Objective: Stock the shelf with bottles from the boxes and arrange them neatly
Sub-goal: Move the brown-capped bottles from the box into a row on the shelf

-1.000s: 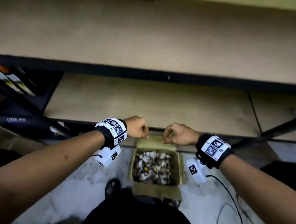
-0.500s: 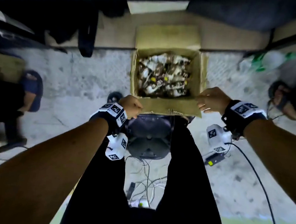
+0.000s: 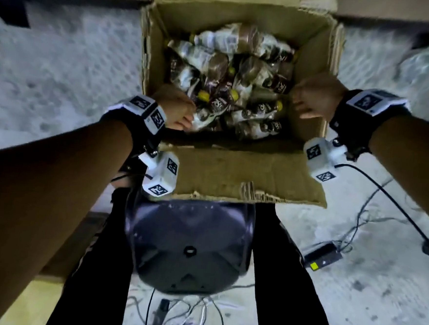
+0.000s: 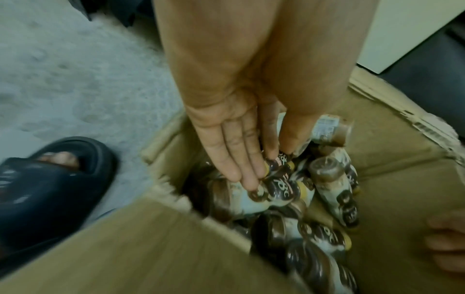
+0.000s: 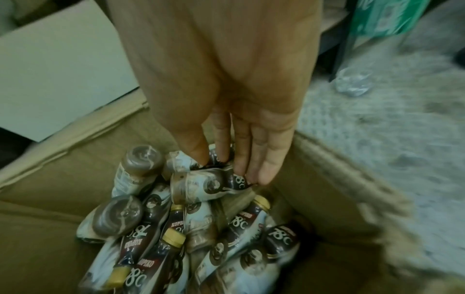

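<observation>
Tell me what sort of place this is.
Probably a shop stockroom or storage area: an open cardboard box of jumbled coffee bottles sits on a rough concrete floor, beside loose cables.

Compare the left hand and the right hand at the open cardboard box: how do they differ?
The left hand reaches in at the brown cardboard box's near-left corner; the right hand enters by its right wall. Both have straight fingers pointing down onto the heaped brown coffee bottles; neither has closed round one yet.
</observation>
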The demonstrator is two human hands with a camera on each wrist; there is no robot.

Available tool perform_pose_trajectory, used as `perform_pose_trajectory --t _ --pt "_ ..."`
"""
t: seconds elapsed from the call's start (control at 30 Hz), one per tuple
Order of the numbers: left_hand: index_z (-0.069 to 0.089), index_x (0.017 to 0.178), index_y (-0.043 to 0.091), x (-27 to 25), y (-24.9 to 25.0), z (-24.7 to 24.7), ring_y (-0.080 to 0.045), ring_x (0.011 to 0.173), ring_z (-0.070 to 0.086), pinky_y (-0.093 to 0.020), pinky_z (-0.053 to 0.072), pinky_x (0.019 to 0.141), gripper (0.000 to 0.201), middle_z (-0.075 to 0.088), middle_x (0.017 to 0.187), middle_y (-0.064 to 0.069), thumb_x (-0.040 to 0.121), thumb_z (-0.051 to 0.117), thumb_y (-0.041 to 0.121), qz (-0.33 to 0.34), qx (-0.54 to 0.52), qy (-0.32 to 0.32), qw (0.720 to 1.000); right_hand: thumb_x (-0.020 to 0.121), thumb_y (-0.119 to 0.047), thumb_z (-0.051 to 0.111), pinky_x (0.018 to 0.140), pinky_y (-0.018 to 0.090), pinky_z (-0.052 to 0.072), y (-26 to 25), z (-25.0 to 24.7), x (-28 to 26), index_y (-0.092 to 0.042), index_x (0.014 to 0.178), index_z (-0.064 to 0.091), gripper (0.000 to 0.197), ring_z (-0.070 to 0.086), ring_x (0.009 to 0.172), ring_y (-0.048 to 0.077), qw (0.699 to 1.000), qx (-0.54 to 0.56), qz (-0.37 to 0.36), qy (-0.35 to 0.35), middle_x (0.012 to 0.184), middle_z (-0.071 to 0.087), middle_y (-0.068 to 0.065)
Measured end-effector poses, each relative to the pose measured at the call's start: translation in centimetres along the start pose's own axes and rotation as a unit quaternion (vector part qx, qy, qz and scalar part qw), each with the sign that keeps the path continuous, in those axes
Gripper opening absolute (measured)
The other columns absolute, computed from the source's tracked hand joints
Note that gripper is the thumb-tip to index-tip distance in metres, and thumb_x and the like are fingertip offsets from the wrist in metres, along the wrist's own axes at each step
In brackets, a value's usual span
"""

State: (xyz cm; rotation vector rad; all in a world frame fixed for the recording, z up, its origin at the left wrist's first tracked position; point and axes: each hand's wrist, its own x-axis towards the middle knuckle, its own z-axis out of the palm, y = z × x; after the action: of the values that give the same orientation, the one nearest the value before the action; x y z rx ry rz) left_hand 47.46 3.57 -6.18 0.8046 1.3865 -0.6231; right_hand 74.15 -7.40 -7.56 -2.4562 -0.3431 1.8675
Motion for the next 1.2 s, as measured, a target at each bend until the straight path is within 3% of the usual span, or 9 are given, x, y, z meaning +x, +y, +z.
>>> perform_pose_trajectory --t 0.13,0.27,0.4,0.63,0.73,0.9,1.0,1.1,1.2 --pt "0.040 0.137 0.005 4.4 2.8 0.1 -0.030 0.129 0.048 -0.034 0.041 0.100 0.042 0.049 0.138 -0.016 0.104 0.037 0.030 0.007 -0.080 0.027 0.996 0.084 -0.021 0.069 0.089 0.039 0.055 -1.7 1.8 5.4 -0.010 0.115 0.068 0.033 0.065 0.104 0.027 0.989 -0.088 -0.085 0.081 0.114 0.068 0.011" --pt "0.050 0.122 0.014 8.0 3.5 -0.2 -0.027 0.093 0.064 -0.035 0.054 0.080 0.042 0.061 0.120 -0.014 0.095 0.047 0.047 0.029 -0.168 0.092 0.981 0.084 -0.014 0.071 0.101 0.035 0.043 -2.4 3.3 9.1 -0.014 0.142 0.042 0.065 0.051 0.125 0.030 0.979 -0.152 -0.122 0.066 0.138 0.051 0.013" --pt "0.050 0.118 0.015 10.0 4.4 -0.9 -0.022 0.078 0.065 -0.034 0.055 0.064 0.061 0.066 0.096 -0.009 0.087 0.047 0.067 0.031 -0.189 0.114 0.975 0.072 -0.031 0.081 0.100 0.044 0.047 -1.9 3.6 11.6 -0.016 0.141 0.039 0.082 0.052 0.122 0.032 0.966 -0.216 -0.116 0.076 0.136 0.052 0.013" --pt "0.051 0.092 0.017 8.3 4.6 -0.8 -0.018 0.079 0.065 -0.034 0.053 0.085 0.036 0.064 0.080 -0.006 0.089 0.056 0.052 0.006 -0.181 0.122 0.976 0.046 -0.066 0.075 0.089 0.043 0.054 -2.6 3.0 10.4 -0.025 0.132 0.056 0.097 0.063 0.106 0.029 0.961 -0.263 -0.081 0.006 0.123 0.064 0.002" --pt "0.053 0.086 0.014 5.9 3.1 -0.5 -0.025 0.075 0.068 -0.042 0.058 0.080 0.033 0.066 0.084 -0.012 0.086 0.063 0.045 -0.016 -0.201 0.070 0.977 0.062 -0.057 0.074 0.061 0.030 0.049 -2.4 4.0 6.3 -0.016 0.103 0.055 0.061 0.059 0.084 0.026 0.981 -0.192 -0.004 0.014 0.099 0.058 0.007" --pt "0.068 0.083 0.014 0.7 -0.4 0.4 -0.041 0.094 0.065 -0.061 0.042 0.099 0.031 0.070 0.079 -0.015 0.077 0.064 0.044 -0.050 -0.185 0.012 0.981 0.079 -0.048 0.067 0.059 0.026 0.047 -0.1 6.3 -0.6 -0.016 0.081 0.056 0.034 0.055 0.069 0.021 0.998 -0.036 0.035 -0.033 0.082 0.057 0.009" --pt "0.053 0.087 0.009 -4.8 -1.3 1.6 -0.031 0.064 0.063 -0.045 0.055 0.077 0.026 0.063 0.063 -0.015 0.087 0.051 0.035 -0.067 -0.200 0.007 0.977 0.077 -0.048 0.070 0.084 0.040 0.056 1.5 7.0 -3.9 -0.018 0.087 0.066 0.032 0.065 0.094 0.030 0.998 0.039 0.045 -0.032 0.103 0.067 0.011" --pt "0.056 0.084 -0.001 -8.6 -3.1 2.6 -0.020 0.064 0.050 -0.021 0.053 0.060 0.014 0.055 0.081 -0.011 0.089 0.053 0.011 -0.029 -0.248 0.028 0.968 0.087 -0.038 0.069 0.062 0.028 0.057 2.3 7.4 -9.5 -0.011 0.087 0.067 0.026 0.066 0.069 0.017 0.986 0.143 0.074 -0.043 0.081 0.070 0.006" --pt "0.059 0.087 0.009 -12.5 -4.4 2.7 -0.022 0.060 0.056 -0.026 0.051 0.070 0.016 0.060 0.073 -0.008 0.086 0.055 0.024 -0.037 -0.265 0.008 0.963 0.095 -0.034 0.058 0.062 0.018 0.052 3.7 7.3 -14.3 -0.012 0.096 0.062 0.022 0.062 0.066 0.009 0.970 0.209 0.084 -0.089 0.078 0.067 0.000"
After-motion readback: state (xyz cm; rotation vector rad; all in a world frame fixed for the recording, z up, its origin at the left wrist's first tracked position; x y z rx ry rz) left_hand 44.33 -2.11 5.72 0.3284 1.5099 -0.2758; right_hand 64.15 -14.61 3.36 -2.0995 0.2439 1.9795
